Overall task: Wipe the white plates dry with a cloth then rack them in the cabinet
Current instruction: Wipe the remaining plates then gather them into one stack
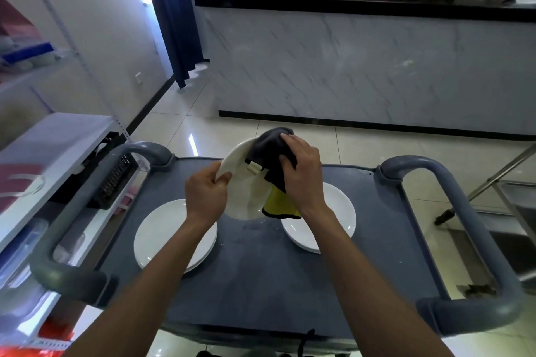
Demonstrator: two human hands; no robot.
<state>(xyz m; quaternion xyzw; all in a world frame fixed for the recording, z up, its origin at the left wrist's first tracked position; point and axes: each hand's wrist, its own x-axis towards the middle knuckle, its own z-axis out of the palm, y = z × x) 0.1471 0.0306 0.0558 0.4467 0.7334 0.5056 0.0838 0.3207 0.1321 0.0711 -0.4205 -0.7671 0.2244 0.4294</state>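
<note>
The left hand (206,193) gripped the near-left rim of a white plate (242,180), thumb on the inner face and fingers curled behind it, holding the plate tilted above the middle of the cart (261,278). The right hand (301,171) pressed a cloth (272,153) against the plate's right side, its fingers curled over the bunched dark fabric. The cloth was dark grey on the outside and yellow underneath; its yellow corner hung down past the plate's lower right edge, just above the cart top.

On the cart, left of the held plate and nearer the person, lay a stack of plates (165,235), partly hidden by the left forearm. Right of the held plate, also on the cart, lay another plate (339,211), partly covered by the right forearm and the hanging cloth; whether it was one plate or several could not be told. The cart had a grey looped handle at each side. Beyond the cart stood a marble-fronted counter (362,66) with a black top. Left of the cart was a white shelf unit (52,142).
</note>
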